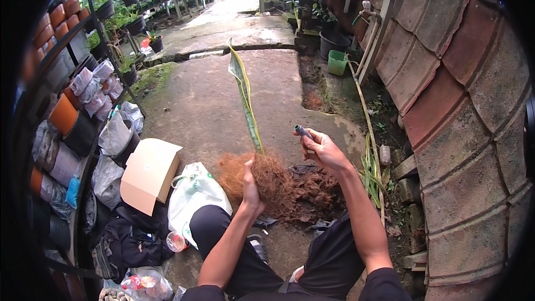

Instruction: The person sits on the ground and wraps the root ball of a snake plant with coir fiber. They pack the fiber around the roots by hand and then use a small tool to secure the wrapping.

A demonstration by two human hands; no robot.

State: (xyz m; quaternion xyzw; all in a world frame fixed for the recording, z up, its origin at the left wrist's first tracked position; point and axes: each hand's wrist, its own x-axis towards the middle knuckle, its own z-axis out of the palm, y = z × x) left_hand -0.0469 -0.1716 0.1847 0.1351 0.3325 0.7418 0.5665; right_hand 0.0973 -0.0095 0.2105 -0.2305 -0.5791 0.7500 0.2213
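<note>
My left hand (251,190) grips a ball of brown coconut fibre (273,179) from its left side. A single snake plant leaf (246,100), green with yellow edges, stands upright out of the ball's top. Between the fingers of my right hand (326,150) is a small dark spool (303,132), apparently of thread, held to the right of the leaf and apart from it. Loose reddish coconut fibre (229,169) lies behind my left hand. Dark, clumpy planting medium (319,196) is heaped on the ground below my right hand, with bits of black plastic under it.
On the left are a cardboard box (148,171), a white bag (194,192), a plastic cup (176,241), a dark backpack (138,238) and a rack of wrapped pots (94,92). Stacked roof tiles (455,167) and a pipe (365,108) line the right. Cut leaves (370,171) lie beside the pipe.
</note>
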